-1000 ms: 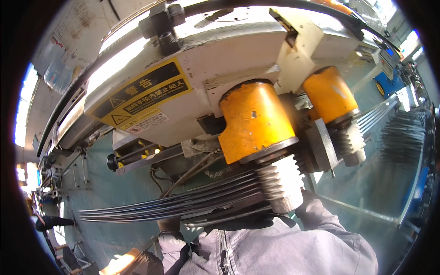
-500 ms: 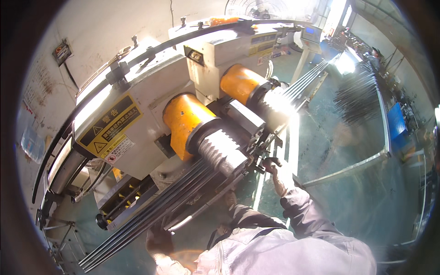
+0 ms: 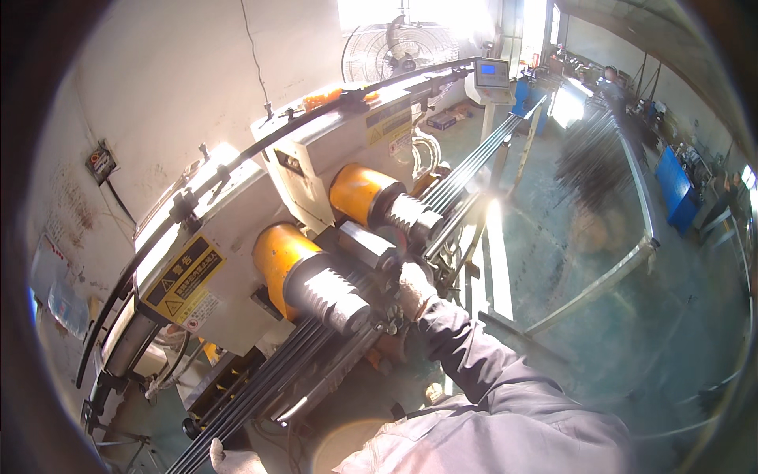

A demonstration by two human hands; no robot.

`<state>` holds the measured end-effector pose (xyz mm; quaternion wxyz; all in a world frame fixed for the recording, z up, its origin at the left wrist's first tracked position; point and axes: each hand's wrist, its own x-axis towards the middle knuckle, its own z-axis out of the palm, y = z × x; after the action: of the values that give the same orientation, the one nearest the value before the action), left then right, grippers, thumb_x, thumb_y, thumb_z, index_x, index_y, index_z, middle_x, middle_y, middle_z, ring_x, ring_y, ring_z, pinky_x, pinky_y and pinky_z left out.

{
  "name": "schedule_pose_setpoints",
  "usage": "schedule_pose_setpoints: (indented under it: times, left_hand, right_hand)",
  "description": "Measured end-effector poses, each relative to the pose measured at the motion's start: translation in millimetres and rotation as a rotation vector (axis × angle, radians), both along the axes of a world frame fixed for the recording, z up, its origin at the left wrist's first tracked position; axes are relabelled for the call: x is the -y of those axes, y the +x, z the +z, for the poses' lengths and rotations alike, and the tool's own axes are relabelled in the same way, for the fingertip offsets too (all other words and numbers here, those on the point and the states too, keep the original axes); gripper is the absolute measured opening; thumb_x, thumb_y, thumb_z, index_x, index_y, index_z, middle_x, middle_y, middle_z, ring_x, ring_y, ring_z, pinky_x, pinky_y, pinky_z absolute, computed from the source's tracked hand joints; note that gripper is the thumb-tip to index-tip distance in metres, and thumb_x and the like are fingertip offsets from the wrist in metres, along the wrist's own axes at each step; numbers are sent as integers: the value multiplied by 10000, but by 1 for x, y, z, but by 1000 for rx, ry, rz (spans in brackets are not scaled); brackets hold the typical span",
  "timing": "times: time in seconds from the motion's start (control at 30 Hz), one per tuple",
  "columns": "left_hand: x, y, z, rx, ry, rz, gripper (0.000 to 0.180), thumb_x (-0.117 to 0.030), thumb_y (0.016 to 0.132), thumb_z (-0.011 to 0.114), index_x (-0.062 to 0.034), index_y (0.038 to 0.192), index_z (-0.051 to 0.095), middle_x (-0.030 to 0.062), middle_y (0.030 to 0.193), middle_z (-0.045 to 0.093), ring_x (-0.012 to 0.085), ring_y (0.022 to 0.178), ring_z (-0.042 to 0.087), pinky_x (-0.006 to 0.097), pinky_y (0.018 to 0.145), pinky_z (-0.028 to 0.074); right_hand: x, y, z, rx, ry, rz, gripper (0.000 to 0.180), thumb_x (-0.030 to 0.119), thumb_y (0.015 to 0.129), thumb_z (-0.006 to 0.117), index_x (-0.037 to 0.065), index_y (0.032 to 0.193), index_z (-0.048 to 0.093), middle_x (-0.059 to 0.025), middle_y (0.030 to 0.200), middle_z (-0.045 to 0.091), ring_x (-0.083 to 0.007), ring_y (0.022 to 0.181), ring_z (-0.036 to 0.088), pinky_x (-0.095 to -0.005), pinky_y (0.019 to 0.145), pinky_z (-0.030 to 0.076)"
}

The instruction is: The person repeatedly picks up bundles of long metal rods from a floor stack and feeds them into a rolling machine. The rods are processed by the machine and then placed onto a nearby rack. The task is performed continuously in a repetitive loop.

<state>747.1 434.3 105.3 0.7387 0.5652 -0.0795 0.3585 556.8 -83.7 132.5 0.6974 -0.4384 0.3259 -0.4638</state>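
Note:
Several long dark metal rods [image 3: 257, 387] run diagonally through a machine with two orange cylinders [image 3: 286, 265], each ending in a ribbed metal sleeve [image 3: 328, 299]. My right hand [image 3: 414, 291], in a pale glove with dark fingertips, reaches in beside the grey metal block [image 3: 367, 245] between the sleeves. Its fingers look curled; what they hold, if anything, is hidden. At the lower left, my left hand [image 3: 237, 460], also pale-gloved, is right beside the rods with its thumb raised at their edge. Its other fingers are out of sight.
A control box with a small blue screen [image 3: 491, 73] stands at the machine's far end. A metal frame rail [image 3: 592, 286] crosses the right side, near a blurred pile of dark rods [image 3: 592, 162]. A large fan [image 3: 400, 57] stands behind the machine.
My view has shifted, and the machine sits lower and farther left. My right hand has gone in between the two ribbed sleeves. My left hand has slid down-left along the rods.

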Motion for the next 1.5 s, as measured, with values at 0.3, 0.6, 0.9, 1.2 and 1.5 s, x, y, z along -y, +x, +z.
schedule_pose_setpoints:
  times: [0.3,0.6,0.9,1.2,1.5]
  left_hand:
    - [31,-9,179,-252,-140,-365,395,-292,1105,708,75,1242,762,203,1116,797,308,980,772,402,848,640]
    - [119,-3,312,-271,-60,-331,419,-335,1085,726,-83,1417,761,145,1338,760,235,1129,713,409,1039,585]
    - [186,22,374,-211,175,-480,376,-269,1113,687,16,1358,713,87,1181,739,196,1015,727,377,868,633]
    - [309,-23,405,45,701,-458,271,-254,1110,651,-19,1080,784,41,965,729,128,846,675,283,778,531]
    - [336,-27,405,71,722,-596,290,-241,1113,659,27,1049,750,53,922,718,136,839,700,276,760,534]
  right_hand:
    - [-1,-3,47,147,374,163,386,409,1145,605,59,1141,769,-57,835,741,-157,605,663,-328,514,481]
    - [34,9,38,-82,-137,81,366,181,1025,667,-5,1336,714,-130,1165,780,-215,980,760,-381,797,588]
    - [52,10,28,-115,-490,92,432,69,1004,675,77,1432,735,-146,1345,755,-303,1274,718,-407,1079,579]
    - [60,5,25,125,-37,255,419,252,1037,796,22,1381,732,-52,1229,770,-149,1015,748,-334,840,612]
    - [65,8,15,67,-148,272,313,200,1043,762,35,1310,749,-58,1177,763,-155,951,723,-357,808,595]
